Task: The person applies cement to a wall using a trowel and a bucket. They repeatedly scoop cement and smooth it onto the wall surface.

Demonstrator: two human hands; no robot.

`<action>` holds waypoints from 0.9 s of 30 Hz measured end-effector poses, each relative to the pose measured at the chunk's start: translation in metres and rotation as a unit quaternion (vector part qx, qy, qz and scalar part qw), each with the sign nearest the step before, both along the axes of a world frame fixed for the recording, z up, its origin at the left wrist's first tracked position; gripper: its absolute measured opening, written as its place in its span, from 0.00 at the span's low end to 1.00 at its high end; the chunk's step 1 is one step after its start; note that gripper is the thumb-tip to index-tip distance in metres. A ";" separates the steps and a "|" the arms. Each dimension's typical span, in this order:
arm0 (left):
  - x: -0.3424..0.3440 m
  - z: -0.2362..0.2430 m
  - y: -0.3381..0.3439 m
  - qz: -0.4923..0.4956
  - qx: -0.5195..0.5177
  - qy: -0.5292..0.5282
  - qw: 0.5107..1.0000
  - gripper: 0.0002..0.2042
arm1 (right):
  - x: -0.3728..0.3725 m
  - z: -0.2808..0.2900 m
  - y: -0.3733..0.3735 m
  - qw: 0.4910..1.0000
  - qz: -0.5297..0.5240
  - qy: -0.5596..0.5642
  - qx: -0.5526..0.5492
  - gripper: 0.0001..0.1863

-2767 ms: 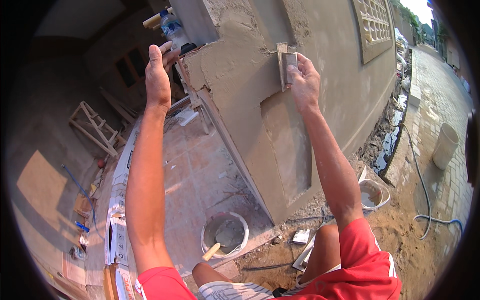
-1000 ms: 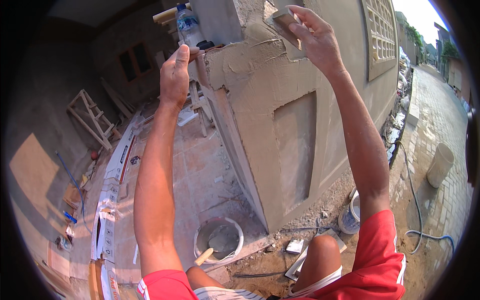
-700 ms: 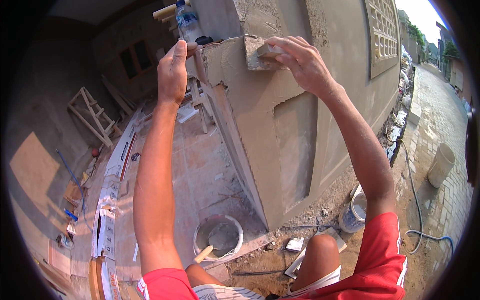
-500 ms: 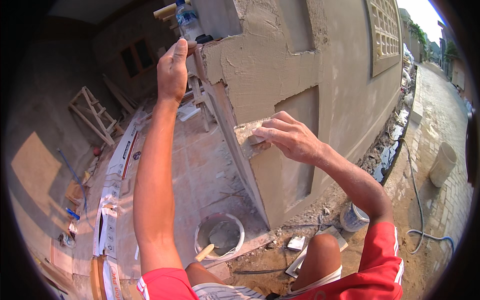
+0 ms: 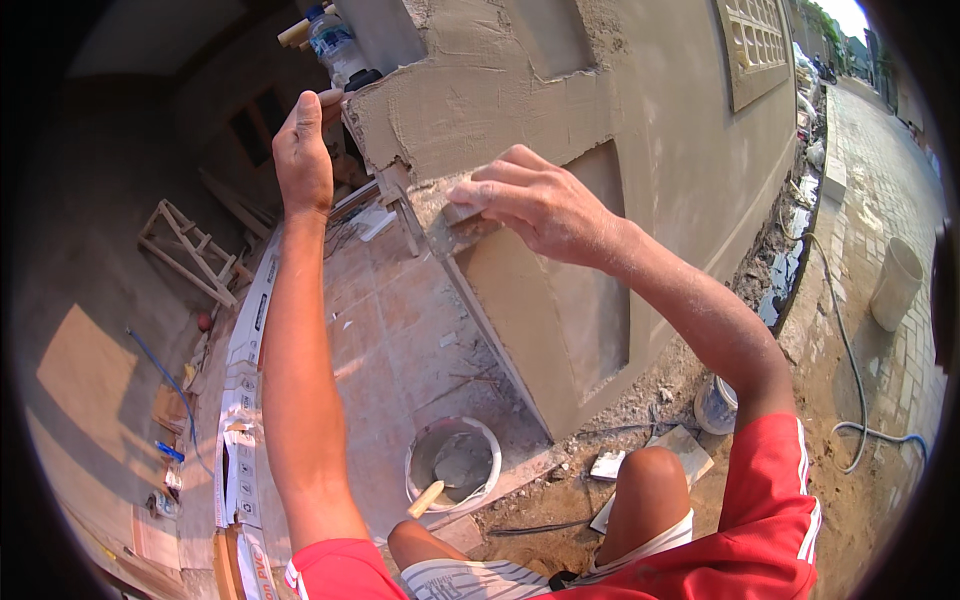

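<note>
My right hand presses a small mortar-caked float flat against the corner of a grey plastered wall pillar. My left hand is raised with fingers together, and its fingertips rest on the rough upper edge of the pillar's left side. Fresh rough plaster covers the pillar's top band; a recessed panel lies below my right hand.
A white bucket with mortar and a wooden-handled tool stands on the tiles below. A water bottle sits on the pillar top. A small bucket, a hose, a pale pail and a wooden frame lie around.
My right hand has drawn the float down from the pillar's top edge to mid height. My left hand stays on the pillar's left edge.
</note>
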State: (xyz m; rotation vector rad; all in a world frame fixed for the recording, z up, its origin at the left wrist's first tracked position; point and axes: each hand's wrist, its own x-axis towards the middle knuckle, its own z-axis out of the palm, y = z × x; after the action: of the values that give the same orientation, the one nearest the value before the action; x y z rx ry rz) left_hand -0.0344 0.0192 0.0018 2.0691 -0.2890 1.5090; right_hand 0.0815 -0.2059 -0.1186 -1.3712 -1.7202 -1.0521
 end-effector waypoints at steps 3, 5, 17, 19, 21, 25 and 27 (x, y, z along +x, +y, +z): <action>0.004 0.001 -0.006 -0.010 -0.004 -0.026 1.000 0.27 | -0.007 -0.080 -0.013 0.991 0.027 0.011 -0.132 0.22; 0.005 0.000 -0.003 -0.007 -0.016 -0.028 0.999 0.26 | -0.005 -0.102 -0.031 0.972 0.074 0.165 -0.150 0.22; 0.010 -0.004 0.008 0.014 -0.046 -0.062 0.997 0.28 | 0.118 -0.038 -0.079 0.747 0.209 0.577 0.253 0.21; 0.013 -0.005 0.008 0.005 -0.050 -0.061 0.997 0.28 | 0.133 -0.026 -0.075 0.762 0.184 0.557 0.273 0.20; 0.014 -0.005 0.009 0.000 -0.050 -0.059 0.997 0.28 | 0.142 -0.018 -0.072 0.770 0.150 0.550 0.286 0.20; 0.013 -0.005 0.004 0.004 -0.044 -0.057 0.997 0.28 | 0.136 -0.008 -0.058 0.808 0.090 0.502 0.295 0.20; 0.012 -0.004 0.003 0.007 -0.037 -0.052 0.998 0.28 | 0.128 -0.011 -0.046 0.819 0.044 0.487 0.301 0.20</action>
State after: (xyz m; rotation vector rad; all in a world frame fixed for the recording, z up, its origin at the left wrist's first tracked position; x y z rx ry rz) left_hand -0.0221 0.0219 -0.0019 1.9415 -0.2548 1.6142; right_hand 0.2090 -0.2517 -0.1294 -1.0739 -0.5961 -0.5589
